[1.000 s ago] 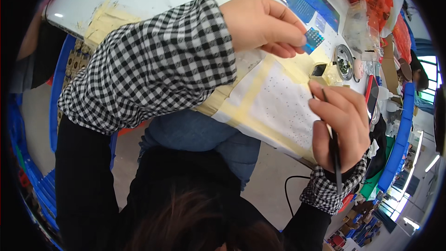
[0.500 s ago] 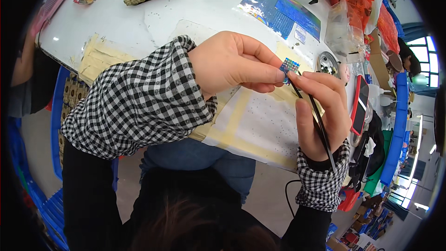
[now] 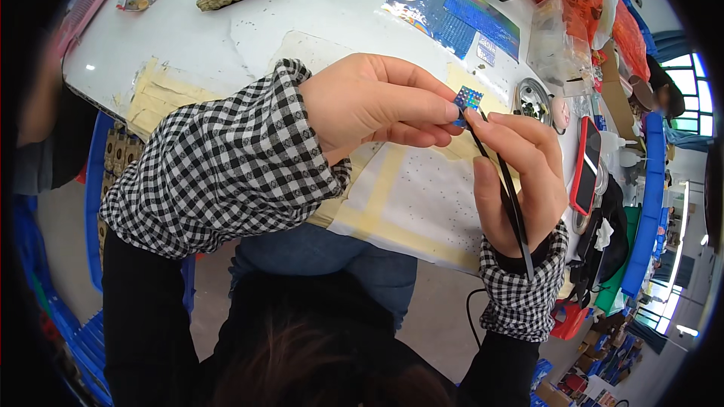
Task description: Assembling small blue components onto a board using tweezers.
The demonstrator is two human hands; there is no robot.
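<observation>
Left fingers [image 3: 415,109] pinch a small blue card [image 3: 470,96] above the counter [image 3: 166,30]; right fingers [image 3: 509,141] grasp black tweezers [image 3: 513,207], tips at the card. Work looks unfinished: dots cover the card, and many specks lie on the white sheet [image 3: 422,196].

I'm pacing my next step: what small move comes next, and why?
Probably line up the tweezers with one dot on the dotted sheet before closing them: the left hand pinches the sheet, and the tweezers' legs stand apart beside it in the right hand. Whether the tips touch is unclear.
</observation>
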